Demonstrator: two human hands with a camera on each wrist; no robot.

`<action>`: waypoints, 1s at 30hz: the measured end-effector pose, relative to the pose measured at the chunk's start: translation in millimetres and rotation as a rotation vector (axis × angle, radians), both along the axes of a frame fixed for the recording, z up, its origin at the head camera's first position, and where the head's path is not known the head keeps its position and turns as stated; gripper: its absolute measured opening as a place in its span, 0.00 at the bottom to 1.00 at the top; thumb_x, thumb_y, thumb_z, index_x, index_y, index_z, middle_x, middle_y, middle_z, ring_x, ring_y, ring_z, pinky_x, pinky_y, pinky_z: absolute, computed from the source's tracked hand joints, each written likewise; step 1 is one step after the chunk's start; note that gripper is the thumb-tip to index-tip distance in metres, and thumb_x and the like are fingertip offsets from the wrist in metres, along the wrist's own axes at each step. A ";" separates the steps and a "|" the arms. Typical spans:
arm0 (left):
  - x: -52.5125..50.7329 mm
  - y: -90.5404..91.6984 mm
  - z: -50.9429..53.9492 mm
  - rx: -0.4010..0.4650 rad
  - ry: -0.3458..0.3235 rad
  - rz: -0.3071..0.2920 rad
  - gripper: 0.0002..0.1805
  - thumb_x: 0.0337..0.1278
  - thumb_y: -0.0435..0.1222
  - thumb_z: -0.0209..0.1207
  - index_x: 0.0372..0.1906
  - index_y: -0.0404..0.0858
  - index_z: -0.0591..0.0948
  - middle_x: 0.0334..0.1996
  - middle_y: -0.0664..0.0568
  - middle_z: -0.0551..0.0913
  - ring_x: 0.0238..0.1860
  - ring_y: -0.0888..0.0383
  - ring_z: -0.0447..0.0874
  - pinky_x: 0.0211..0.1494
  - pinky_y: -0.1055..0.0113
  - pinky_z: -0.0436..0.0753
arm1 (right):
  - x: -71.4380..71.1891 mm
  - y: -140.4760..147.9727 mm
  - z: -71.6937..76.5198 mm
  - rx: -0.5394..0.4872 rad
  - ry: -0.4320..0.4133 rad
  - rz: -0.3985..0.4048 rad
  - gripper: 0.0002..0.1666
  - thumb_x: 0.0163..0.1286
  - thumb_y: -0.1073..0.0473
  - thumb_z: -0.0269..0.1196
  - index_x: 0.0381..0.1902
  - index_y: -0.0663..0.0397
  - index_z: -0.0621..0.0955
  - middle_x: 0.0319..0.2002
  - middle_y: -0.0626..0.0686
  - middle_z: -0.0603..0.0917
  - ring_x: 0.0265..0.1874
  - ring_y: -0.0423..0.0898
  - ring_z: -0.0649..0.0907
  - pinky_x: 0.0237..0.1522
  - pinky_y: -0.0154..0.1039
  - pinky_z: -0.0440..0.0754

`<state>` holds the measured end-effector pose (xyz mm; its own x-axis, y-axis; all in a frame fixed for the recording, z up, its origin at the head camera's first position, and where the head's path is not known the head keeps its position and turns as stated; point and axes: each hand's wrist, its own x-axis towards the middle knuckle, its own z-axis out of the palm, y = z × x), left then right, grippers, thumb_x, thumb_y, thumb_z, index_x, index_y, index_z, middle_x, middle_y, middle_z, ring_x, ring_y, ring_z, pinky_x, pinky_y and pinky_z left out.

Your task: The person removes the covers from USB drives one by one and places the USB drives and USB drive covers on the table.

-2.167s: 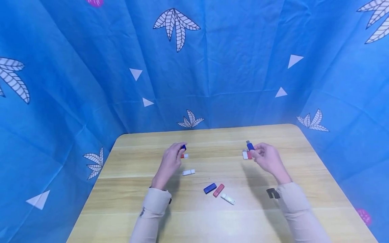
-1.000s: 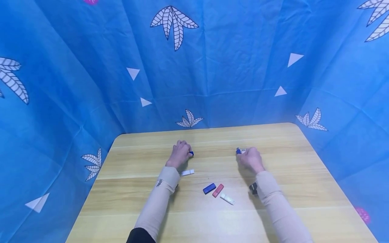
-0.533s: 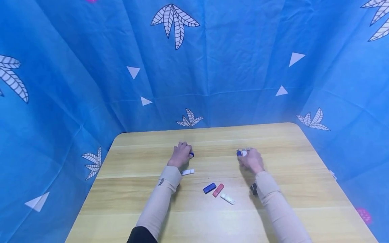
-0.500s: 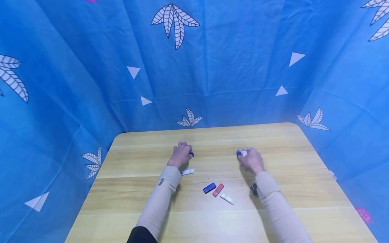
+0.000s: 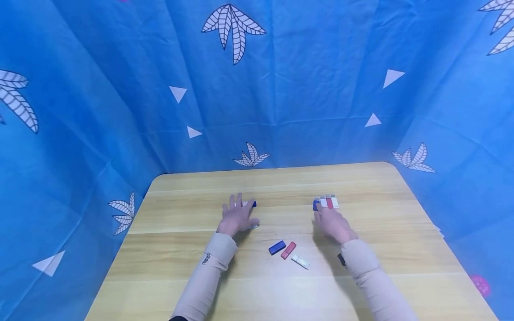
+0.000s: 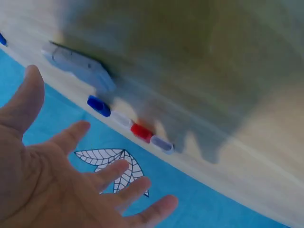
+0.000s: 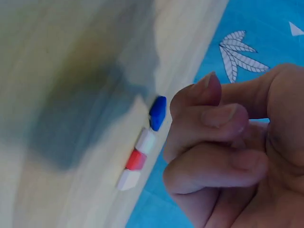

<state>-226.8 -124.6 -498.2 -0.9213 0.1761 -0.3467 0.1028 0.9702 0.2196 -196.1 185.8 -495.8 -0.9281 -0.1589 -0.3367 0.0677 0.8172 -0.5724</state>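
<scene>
My left hand (image 5: 236, 217) has its fingers spread, holding nothing. It hovers near a row of USB stick caps: blue (image 6: 99, 106), white (image 6: 121, 119), red (image 6: 141, 132) and another white cap (image 6: 162, 144). Next to these lies a white USB stick (image 6: 78, 64), mostly covered by the hand in the head view. My right hand (image 5: 332, 223) is just in front of a row of uncapped USB sticks: blue (image 5: 316, 205), white (image 5: 323, 203), red (image 5: 329, 203) and white (image 5: 335, 203). Its fingers are loosely curled around nothing; the blue stick lies nearest its fingertips.
Closer to the person, a blue USB stick (image 5: 277, 247), a red one (image 5: 288, 250) and a white one (image 5: 300, 261) lie on the wooden table (image 5: 201, 267). Blue patterned cloth (image 5: 305, 107) stands behind the table and on both sides.
Both hands lowered the uncapped blue stick and its blue cap to the ends of the rows, then let go. The left fingers have spread; the right hand has drawn back slightly towards the person.
</scene>
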 end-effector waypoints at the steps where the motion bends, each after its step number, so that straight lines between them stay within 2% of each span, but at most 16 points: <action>1: 1.5 0.4 -0.4 -0.005 -0.007 -0.004 0.42 0.67 0.56 0.58 0.80 0.50 0.57 0.83 0.36 0.41 0.82 0.32 0.34 0.80 0.29 0.44 | 0.9 -0.9 -1.6 0.015 0.001 0.022 0.34 0.83 0.53 0.41 0.78 0.65 0.56 0.59 0.76 0.78 0.13 0.41 0.66 0.17 0.36 0.71; 4: 4.5 0.0 -2.3 -0.018 -0.016 -0.013 0.41 0.68 0.58 0.56 0.80 0.53 0.57 0.83 0.36 0.40 0.82 0.32 0.34 0.79 0.28 0.44 | 2.8 -2.1 -7.6 0.046 -0.005 0.055 0.33 0.83 0.52 0.39 0.80 0.61 0.55 0.70 0.73 0.70 0.17 0.45 0.70 0.22 0.41 0.74; 6: 5.0 -1.1 -3.6 -0.023 -0.011 -0.014 0.40 0.69 0.58 0.55 0.80 0.54 0.58 0.83 0.36 0.41 0.82 0.31 0.34 0.79 0.28 0.45 | 3.0 -1.4 -11.0 0.062 -0.001 0.077 0.33 0.83 0.52 0.40 0.80 0.61 0.55 0.73 0.72 0.66 0.19 0.47 0.71 0.25 0.45 0.77; 9: 5.1 -3.5 -4.8 -0.025 -0.010 -0.016 0.40 0.68 0.59 0.55 0.80 0.55 0.58 0.83 0.36 0.41 0.82 0.31 0.34 0.79 0.27 0.45 | 2.4 1.4 -15.2 0.083 0.015 0.092 0.33 0.83 0.53 0.41 0.79 0.60 0.57 0.73 0.72 0.66 0.20 0.48 0.72 0.29 0.50 0.80; 12: 5.1 -5.6 -4.3 -0.026 -0.007 -0.015 0.42 0.67 0.60 0.56 0.80 0.54 0.58 0.83 0.37 0.42 0.82 0.31 0.35 0.79 0.27 0.46 | 1.8 5.1 -17.2 0.080 0.033 0.091 0.32 0.82 0.54 0.43 0.78 0.61 0.60 0.63 0.75 0.76 0.19 0.46 0.71 0.26 0.48 0.79; 14: 5.7 -6.7 -4.2 -0.029 -0.004 -0.008 0.43 0.66 0.61 0.57 0.80 0.54 0.58 0.83 0.37 0.42 0.82 0.31 0.36 0.79 0.27 0.47 | 1.0 7.2 -17.8 0.071 0.036 0.086 0.30 0.82 0.54 0.43 0.76 0.61 0.63 0.47 0.72 0.83 0.17 0.44 0.70 0.22 0.44 0.76; 16: 6.2 -7.3 -4.0 -0.029 -0.002 0.002 0.43 0.66 0.61 0.58 0.80 0.54 0.58 0.83 0.37 0.43 0.82 0.32 0.36 0.79 0.27 0.47 | 0.5 8.4 -17.6 0.056 0.033 0.073 0.30 0.82 0.54 0.43 0.75 0.61 0.64 0.32 0.63 0.80 0.17 0.44 0.68 0.19 0.40 0.71; 19: 6.4 -8.6 -3.9 -0.021 -0.004 0.008 0.42 0.66 0.61 0.56 0.80 0.54 0.58 0.83 0.37 0.42 0.82 0.32 0.35 0.79 0.27 0.46 | -0.2 9.2 -16.4 0.034 0.028 0.058 0.31 0.82 0.53 0.41 0.77 0.59 0.62 0.26 0.57 0.76 0.15 0.42 0.67 0.18 0.38 0.70; 23: 4.7 -10.2 -3.3 -0.014 -0.017 0.008 0.41 0.68 0.61 0.54 0.80 0.54 0.58 0.83 0.38 0.41 0.82 0.32 0.33 0.79 0.27 0.44 | -0.8 9.0 -14.3 0.018 0.017 0.048 0.32 0.83 0.52 0.41 0.79 0.58 0.58 0.26 0.56 0.75 0.13 0.40 0.66 0.16 0.37 0.70; 25: 4.2 -10.6 -3.3 -0.012 -0.026 0.006 0.41 0.68 0.62 0.54 0.80 0.54 0.58 0.83 0.37 0.41 0.82 0.32 0.33 0.78 0.27 0.44 | -1.2 8.9 -13.5 0.020 0.006 0.046 0.31 0.82 0.53 0.40 0.78 0.59 0.61 0.23 0.53 0.72 0.14 0.40 0.66 0.17 0.36 0.70; 30: 4.1 -12.3 -4.0 -0.001 -0.028 -0.001 0.42 0.67 0.62 0.54 0.80 0.53 0.58 0.83 0.37 0.42 0.82 0.31 0.35 0.78 0.27 0.45 | -2.8 6.2 -13.7 -0.015 -0.008 0.049 0.27 0.81 0.55 0.42 0.69 0.66 0.69 0.28 0.55 0.75 0.20 0.43 0.70 0.22 0.38 0.73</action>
<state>-222.6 -136.9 -502.2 -0.9110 0.1770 -0.3725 0.0980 0.9703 0.2213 -198.9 192.0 -509.6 -0.9163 -0.2089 -0.3417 0.0329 0.8111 -0.5840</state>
